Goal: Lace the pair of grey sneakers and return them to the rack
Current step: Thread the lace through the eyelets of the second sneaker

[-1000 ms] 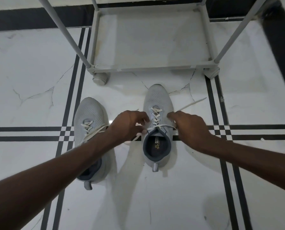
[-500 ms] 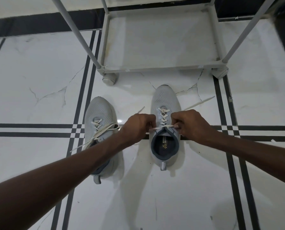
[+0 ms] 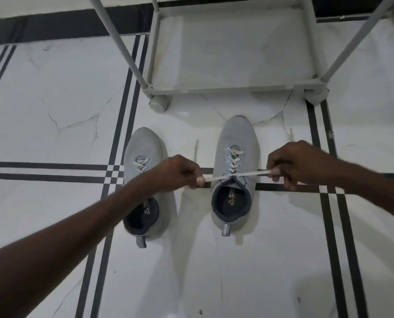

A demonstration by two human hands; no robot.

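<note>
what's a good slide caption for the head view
Both hands, left and right, pull the white lace taut across the right-side grey mesh sneaker.

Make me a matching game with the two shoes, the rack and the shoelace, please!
Things:
1. right sneaker
2. left sneaker
3. shoe rack
4. lace ends

States:
A. stands empty on its lowest shelf, beyond the shoes
B. pulled tight sideways between the left hand and the right hand
C. partly hidden under the left forearm
D. in the middle, laced up to the top, opening in full view

Pairs: 1-D, 2-C, 3-A, 4-B
</note>
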